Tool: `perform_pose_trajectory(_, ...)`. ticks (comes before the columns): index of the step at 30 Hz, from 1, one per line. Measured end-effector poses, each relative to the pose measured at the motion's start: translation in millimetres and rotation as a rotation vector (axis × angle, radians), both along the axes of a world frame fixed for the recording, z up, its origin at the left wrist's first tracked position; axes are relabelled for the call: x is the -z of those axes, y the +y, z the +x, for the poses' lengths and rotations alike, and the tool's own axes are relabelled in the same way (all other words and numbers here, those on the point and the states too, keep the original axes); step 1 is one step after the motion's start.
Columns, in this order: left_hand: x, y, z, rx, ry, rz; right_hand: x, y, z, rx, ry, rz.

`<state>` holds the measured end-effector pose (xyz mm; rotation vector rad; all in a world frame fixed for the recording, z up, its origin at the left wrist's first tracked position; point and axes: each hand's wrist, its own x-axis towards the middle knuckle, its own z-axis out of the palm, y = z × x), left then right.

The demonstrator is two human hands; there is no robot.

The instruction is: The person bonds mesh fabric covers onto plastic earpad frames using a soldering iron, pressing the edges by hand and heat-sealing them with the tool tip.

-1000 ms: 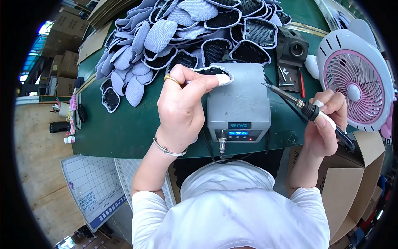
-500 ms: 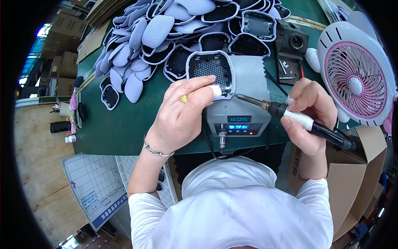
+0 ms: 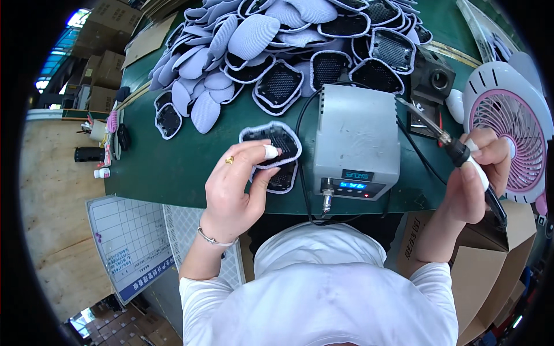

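Note:
My left hand (image 3: 234, 184) has its fingertips closed on a black mesh cover (image 3: 284, 137) edged in grey fabric. That cover sits partly over a second mesh cover (image 3: 283, 181) at the table's front, left of the soldering station. White tape wraps one fingertip. In my right hand (image 3: 482, 173) is a soldering iron (image 3: 459, 152), gripped by its white-wrapped handle, its tip pointing up and left, apart from any cover. The grey soldering station (image 3: 358, 127), with a lit blue display, stands between my hands.
A heap of grey fabric covers (image 3: 254, 36) fills the back of the green table (image 3: 138, 164). Behind the iron are a metal block (image 3: 430, 72) and a small tray. A pink-and-white fan (image 3: 511, 132) stands at right, above an open carton (image 3: 476, 279). Cables run round the station.
My left hand has moved the cover from the station's top left and down onto the other cover. My right hand has drawn the iron away to the right. The view has shifted slightly.

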<state>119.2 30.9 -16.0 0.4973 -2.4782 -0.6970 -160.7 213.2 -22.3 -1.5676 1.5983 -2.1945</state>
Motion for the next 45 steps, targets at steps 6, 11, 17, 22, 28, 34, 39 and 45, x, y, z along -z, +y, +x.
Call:
perform_pose_trajectory(6,-9.8,-8.6,12.7,-0.053,-0.19,0.367,13.6,14.2,0.6,-0.051,-0.273,-0.01)
perform_pose_trajectory(11,5.1,-44.6,-33.8,-0.025,-0.081,0.063,16.9,16.9,5.0,-0.036,-0.296,-0.024)
perform_pose_trajectory(17,34.0,-79.9,-75.6,-0.069,-0.128,-0.36,16.3,24.0,9.3,-0.027,-0.263,-0.041)
perform_pose_trajectory(22,-3.0,-52.3,-61.0,-0.143,0.067,-0.163,16.9,36.3,9.2,0.01,-0.334,-0.029)
perform_pose_trajectory(28,5.7,-17.6,-56.0,0.14,0.3,-0.031,26.0,31.5,9.5,-0.065,-0.399,-0.039)
perform_pose_trajectory(34,14.6,-9.8,-61.7,0.251,0.204,-0.143,25.4,16.4,28.1,-0.091,-0.297,0.063)
perform_pose_trajectory(39,10.2,-1.9,-64.1,0.219,0.211,-0.119,17.6,3.0,34.7,-0.082,-0.194,0.163)
perform_pose_trajectory(45,13.4,-8.7,-62.2,0.264,0.215,-0.141,6.1,-9.5,29.1,-0.158,-0.007,0.21)
